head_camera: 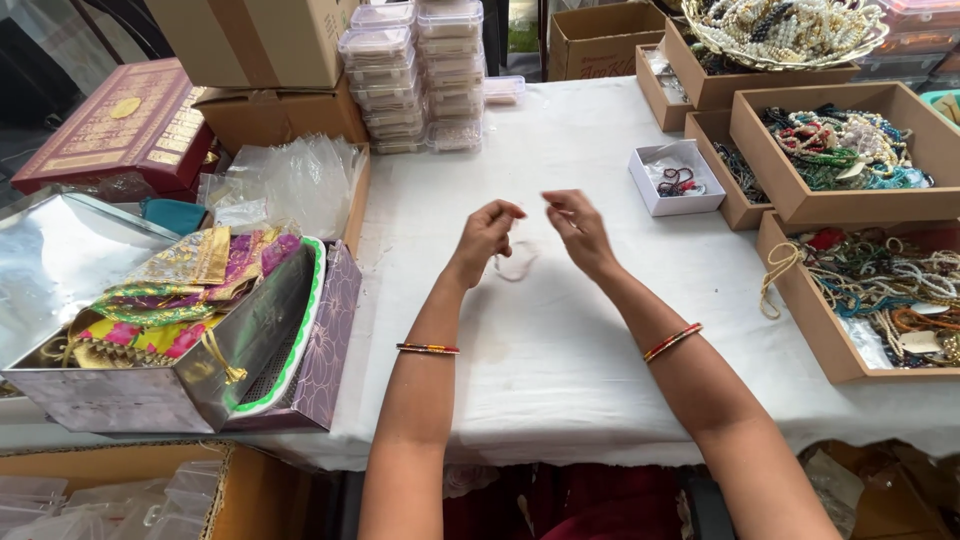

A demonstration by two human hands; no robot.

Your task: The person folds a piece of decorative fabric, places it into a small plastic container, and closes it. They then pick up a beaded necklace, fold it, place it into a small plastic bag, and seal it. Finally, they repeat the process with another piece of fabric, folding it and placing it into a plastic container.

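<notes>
Both hands are raised over the white tabletop (560, 340). The left hand (484, 238) pinches one end of a thin, pale bead strand (516, 263). The right hand (578, 228) is pinched near the other end; the strand hangs unfinished between them, not yet laid down.

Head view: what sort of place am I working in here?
Probably a bead-jewellery packing or sales table: open cardboard trays of bead necklaces, stacked clear plastic boxes, and a white-clothed table.

Matt white cloth on the table (560, 340), glossy metal box (60, 260), plain cardboard trays (800, 205), clear plastic containers (410, 75)
</notes>
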